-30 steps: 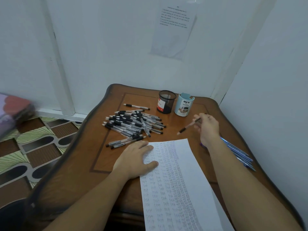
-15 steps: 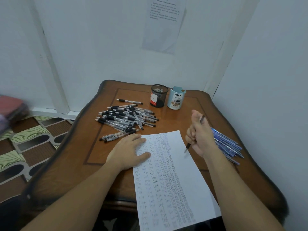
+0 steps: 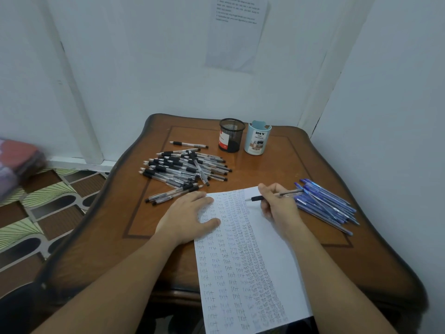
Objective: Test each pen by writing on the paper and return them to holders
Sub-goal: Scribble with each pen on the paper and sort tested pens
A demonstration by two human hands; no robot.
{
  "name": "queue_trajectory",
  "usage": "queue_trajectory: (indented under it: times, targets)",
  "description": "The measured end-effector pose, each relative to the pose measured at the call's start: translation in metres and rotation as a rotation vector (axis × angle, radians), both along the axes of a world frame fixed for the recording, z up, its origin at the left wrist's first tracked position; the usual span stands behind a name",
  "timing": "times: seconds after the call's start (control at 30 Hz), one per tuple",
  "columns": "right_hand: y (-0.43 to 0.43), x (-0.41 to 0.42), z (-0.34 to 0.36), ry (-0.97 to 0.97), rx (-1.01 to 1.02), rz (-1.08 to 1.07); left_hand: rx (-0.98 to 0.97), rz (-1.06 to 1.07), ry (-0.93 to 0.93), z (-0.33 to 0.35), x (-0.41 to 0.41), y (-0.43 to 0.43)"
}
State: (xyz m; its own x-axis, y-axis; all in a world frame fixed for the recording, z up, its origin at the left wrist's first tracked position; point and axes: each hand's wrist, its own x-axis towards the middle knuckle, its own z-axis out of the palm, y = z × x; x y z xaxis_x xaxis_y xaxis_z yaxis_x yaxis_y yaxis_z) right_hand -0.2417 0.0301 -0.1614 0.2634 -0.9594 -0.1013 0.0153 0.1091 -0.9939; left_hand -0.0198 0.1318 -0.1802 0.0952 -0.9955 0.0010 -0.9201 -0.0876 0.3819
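A white sheet of paper [image 3: 269, 256] covered in small rows of "test" lies on the wooden table [image 3: 120, 227]. My left hand [image 3: 186, 219] rests flat on the sheet's upper left corner. My right hand [image 3: 278, 204] grips a black-grip pen [image 3: 255, 198] in a writing hold, its tip touching the paper near the top edge. A pile of several black pens [image 3: 185, 171] lies left of centre. Several blue pens [image 3: 327, 201] lie at the right. Two holders stand at the back: a black mesh cup [image 3: 231, 135] and a light blue cup [image 3: 257, 138].
White walls close in behind and to the right of the table, with a printed sheet [image 3: 237, 32] taped on the back wall. A patterned floor [image 3: 38, 213] lies to the left. A blurred reddish object [image 3: 16, 160] sits at the far left edge.
My right hand brought the pen down from near the holders to the top of the paper and turned it into a writing hold. The left hand stayed on the sheet.
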Motion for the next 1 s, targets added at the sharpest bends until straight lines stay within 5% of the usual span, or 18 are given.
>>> queue_trajectory:
  times: [0.17,0.4,1.0]
  targets:
    - [0.000,0.005,-0.005,0.043,0.017,0.090,-0.002,0.003,0.004,-0.001,0.000,-0.001]
    - [0.006,0.013,-0.017,0.277,-0.148,-0.085,-0.014,0.007,0.025,-0.002,0.002,-0.001]
    - [-0.001,0.011,-0.030,0.314,-0.198,-0.018,-0.027,0.019,0.034,-0.004,0.002,-0.001]
